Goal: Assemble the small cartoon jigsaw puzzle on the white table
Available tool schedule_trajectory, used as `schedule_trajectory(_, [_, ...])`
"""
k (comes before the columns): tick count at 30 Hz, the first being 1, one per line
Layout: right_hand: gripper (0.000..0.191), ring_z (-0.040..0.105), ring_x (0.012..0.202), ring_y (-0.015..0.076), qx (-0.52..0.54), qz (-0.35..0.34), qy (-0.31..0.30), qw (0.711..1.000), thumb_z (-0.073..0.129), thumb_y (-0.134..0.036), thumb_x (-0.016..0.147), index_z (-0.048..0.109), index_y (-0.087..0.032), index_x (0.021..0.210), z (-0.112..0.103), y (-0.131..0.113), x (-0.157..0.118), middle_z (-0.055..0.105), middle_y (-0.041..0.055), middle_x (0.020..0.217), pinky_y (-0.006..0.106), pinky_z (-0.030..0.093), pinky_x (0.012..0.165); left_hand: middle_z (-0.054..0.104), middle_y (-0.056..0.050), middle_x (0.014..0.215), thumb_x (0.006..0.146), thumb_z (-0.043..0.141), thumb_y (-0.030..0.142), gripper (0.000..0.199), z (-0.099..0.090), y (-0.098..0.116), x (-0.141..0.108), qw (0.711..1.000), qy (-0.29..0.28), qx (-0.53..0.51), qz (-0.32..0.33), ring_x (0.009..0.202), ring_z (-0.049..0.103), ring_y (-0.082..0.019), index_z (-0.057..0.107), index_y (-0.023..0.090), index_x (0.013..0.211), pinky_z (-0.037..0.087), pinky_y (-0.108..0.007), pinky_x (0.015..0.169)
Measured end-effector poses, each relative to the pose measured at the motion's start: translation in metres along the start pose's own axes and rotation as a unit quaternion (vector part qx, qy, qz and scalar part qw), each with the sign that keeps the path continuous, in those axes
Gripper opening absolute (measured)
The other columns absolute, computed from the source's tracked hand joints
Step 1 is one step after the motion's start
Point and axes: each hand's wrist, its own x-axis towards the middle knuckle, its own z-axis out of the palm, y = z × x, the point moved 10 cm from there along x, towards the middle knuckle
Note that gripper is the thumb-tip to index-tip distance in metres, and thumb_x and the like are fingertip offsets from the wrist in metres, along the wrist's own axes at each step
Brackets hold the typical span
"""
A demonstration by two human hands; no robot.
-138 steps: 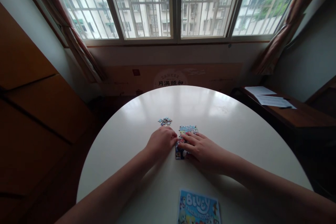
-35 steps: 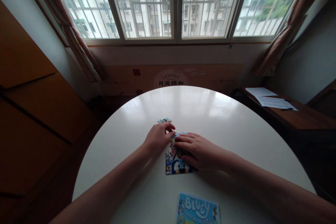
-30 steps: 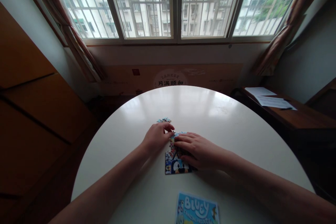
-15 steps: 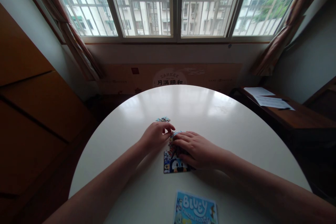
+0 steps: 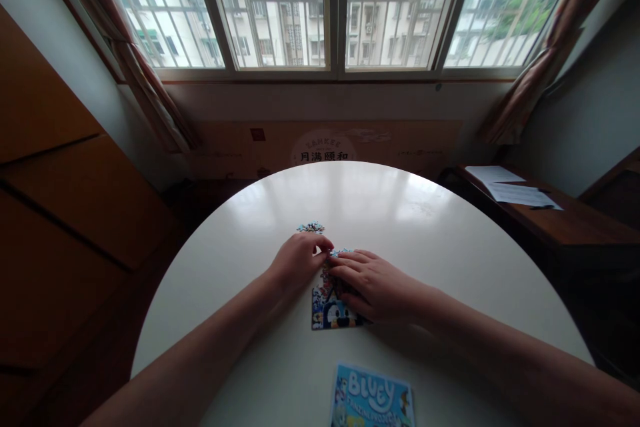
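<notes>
A partly assembled jigsaw puzzle (image 5: pixel 336 315) with a blue cartoon dog lies on the white round table, its lower edge straight and its upper part ragged. My left hand (image 5: pixel 300 257) is at the puzzle's upper left, thumb and forefinger pinched together; whatever is between the tips is too small to make out. Flat across the puzzle's right side lies my right hand (image 5: pixel 373 283), fingers stretched out, hiding much of the picture. Beyond my left hand sits a small heap of loose puzzle pieces (image 5: pixel 311 227).
A blue Bluey picture card or booklet (image 5: pixel 373 397) lies at the near side of the white table (image 5: pixel 240 227). On the right, a brown desk (image 5: pixel 590 227) bears papers (image 5: pixel 520 194) and a dark pen. A barred window and curtains stand behind.
The thumb and forefinger of my left hand have come together at the puzzle's upper left. My right hand has hardly moved.
</notes>
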Motion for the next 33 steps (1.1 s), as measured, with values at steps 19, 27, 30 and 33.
schedule_trajectory(19, [0.048, 0.047, 0.140, 0.0264, 0.011, -0.002, 0.005, 1.000, 0.050, -0.034, 0.099, 0.051, -0.023, 0.145, 0.000, 0.000, -0.001, 0.047, 0.0077, 0.154, 0.052, 0.031, 0.122, 0.077, 0.000, 0.084, 0.079, 0.073, 0.010, 0.012, -0.007, 0.015, -0.003, 0.992, 0.022, -0.007, 0.124, 0.083, 0.067, -0.019, 0.076, 0.022, 0.081, 0.051, -0.032, 0.081])
schedule_trajectory(27, [0.050, 0.043, 0.143, 0.0285, 0.007, 0.000, -0.001, 1.000, 0.048, -0.039, 0.101, 0.049, -0.023, 0.147, 0.004, 0.003, -0.001, 0.044, 0.0083, 0.156, 0.053, 0.031, 0.121, 0.077, 0.003, 0.077, 0.077, 0.070, 0.011, 0.015, -0.007, -0.003, 0.001, 0.998, 0.017, -0.056, 0.034, 0.070, 0.066, -0.014, 0.078, 0.023, 0.078, 0.050, -0.026, 0.070])
schedule_trajectory(30, [0.049, 0.044, 0.142, 0.0290, 0.002, 0.004, -0.003, 1.000, 0.047, -0.040, 0.101, 0.050, -0.022, 0.147, 0.003, 0.003, -0.001, 0.046, 0.0079, 0.155, 0.053, 0.032, 0.121, 0.076, 0.003, 0.075, 0.076, 0.069, 0.011, 0.016, -0.006, -0.003, 0.001, 0.998, 0.013, -0.064, 0.026, 0.068, 0.066, -0.013, 0.078, 0.023, 0.078, 0.050, -0.025, 0.069])
schedule_trajectory(33, [0.048, 0.046, 0.141, 0.0286, 0.002, 0.004, 0.002, 1.000, 0.048, -0.039, 0.100, 0.052, -0.022, 0.145, 0.002, 0.002, 0.000, 0.048, 0.0075, 0.154, 0.052, 0.033, 0.120, 0.076, 0.003, 0.075, 0.075, 0.068, 0.009, 0.018, -0.008, 0.004, 0.001, 0.997, 0.024, -0.052, 0.055, 0.069, 0.065, -0.013, 0.078, 0.023, 0.076, 0.050, -0.026, 0.071])
